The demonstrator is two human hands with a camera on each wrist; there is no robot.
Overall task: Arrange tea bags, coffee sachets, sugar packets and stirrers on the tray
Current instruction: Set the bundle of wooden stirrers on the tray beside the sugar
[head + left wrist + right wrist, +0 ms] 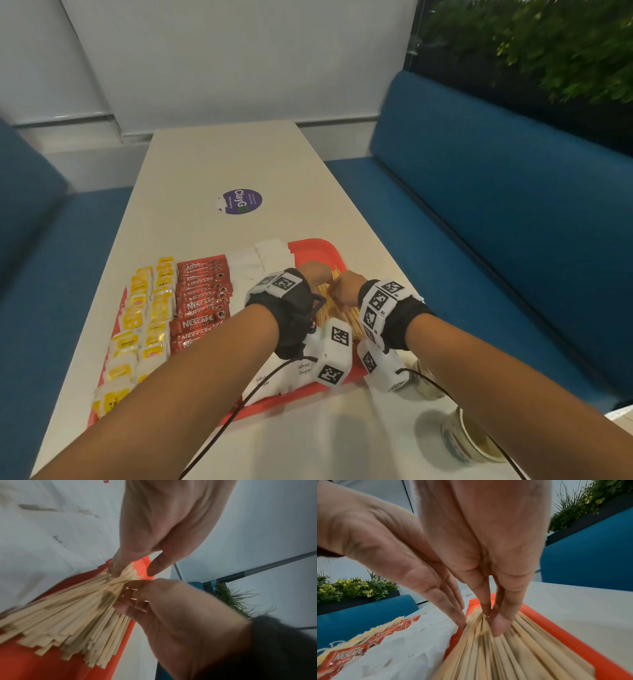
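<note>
Left hand and right hand, fingers straight, press stirrers together on tray; tea bags, coffee and sugar lie arranged. Task appears nearly done.

Even indoor light; motion-blurred stirrers, warped wide-angle edges.

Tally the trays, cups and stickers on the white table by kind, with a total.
Red plastic tray: 1
Pale paper cups: 2
Round purple sticker: 1
Total: 4
</note>
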